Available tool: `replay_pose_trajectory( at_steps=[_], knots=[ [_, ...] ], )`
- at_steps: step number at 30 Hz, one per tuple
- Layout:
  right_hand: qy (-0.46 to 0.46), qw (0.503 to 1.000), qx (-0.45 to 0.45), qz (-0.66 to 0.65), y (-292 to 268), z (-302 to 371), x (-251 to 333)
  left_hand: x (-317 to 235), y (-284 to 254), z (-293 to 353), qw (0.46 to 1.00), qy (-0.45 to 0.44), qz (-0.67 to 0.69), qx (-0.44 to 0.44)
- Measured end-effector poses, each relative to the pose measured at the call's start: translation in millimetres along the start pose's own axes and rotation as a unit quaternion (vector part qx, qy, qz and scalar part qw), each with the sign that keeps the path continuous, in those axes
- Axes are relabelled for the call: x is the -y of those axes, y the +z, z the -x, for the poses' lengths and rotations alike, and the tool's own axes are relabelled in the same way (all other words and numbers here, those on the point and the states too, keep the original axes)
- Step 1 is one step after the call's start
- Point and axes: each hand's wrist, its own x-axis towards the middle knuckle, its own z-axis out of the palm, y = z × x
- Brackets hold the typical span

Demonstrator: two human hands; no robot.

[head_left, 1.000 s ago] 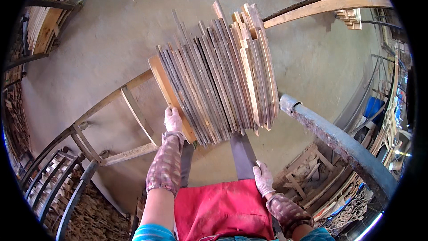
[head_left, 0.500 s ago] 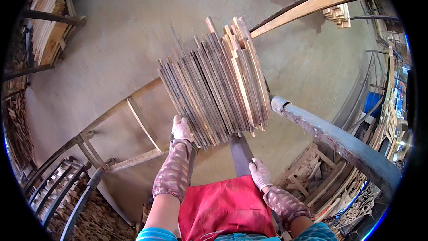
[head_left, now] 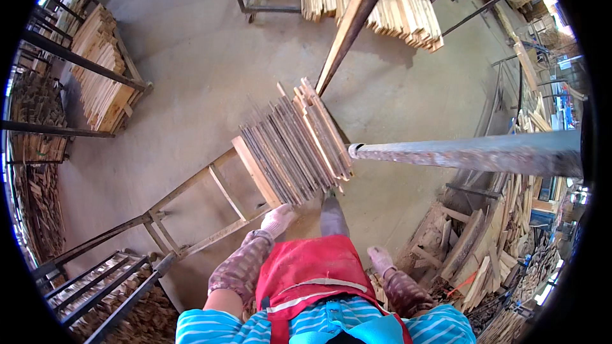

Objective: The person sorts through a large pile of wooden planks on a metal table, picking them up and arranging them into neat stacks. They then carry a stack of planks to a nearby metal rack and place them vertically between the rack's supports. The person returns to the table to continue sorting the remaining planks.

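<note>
A stack of narrow wooden boards (head_left: pixel 290 146), grey-brown on the left and paler on the right, stands on edge in front of me. Along its left side a wider, light brown board (head_left: pixel 256 172) shows its face. My left hand (head_left: pixel 278 220), in a pale glove, is closed at the near end of that board; its fingertips are partly hidden. My right hand (head_left: pixel 380 260), gloved too, hangs low beside my red apron (head_left: pixel 312 267). It is open, touches nothing, and is well apart from the stack.
A metal-and-wood frame (head_left: pixel 220 188) extends left from the stack. A thick grey post (head_left: pixel 465 155) runs right; a dark upright (head_left: pixel 350 32) rises behind. Pale board stacks (head_left: pixel 401 16) stand far off and at left (head_left: pixel 102 70). Scrap wood (head_left: pixel 446 236) lies at right.
My view has pulled back and turned, so the stack looks smaller. The light board's face now shows on its left. My left hand has shifted to the near corner; my right hand hangs farther from the stack.
</note>
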Motion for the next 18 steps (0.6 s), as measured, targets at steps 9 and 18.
replay_pose_trajectory(
  at_steps=[9,18],
  knots=[
    [-0.207,0.968,0.074,0.119,-62.7,-53.5,-93.8,12.0,21.1,64.9,0.917,0.244,-0.277,-0.154],
    [-0.176,0.960,-0.151,-0.159,-254.5,-87.7,-78.8,-194.1,195.8,-23.0,0.989,0.105,-0.042,0.094]
  ],
)
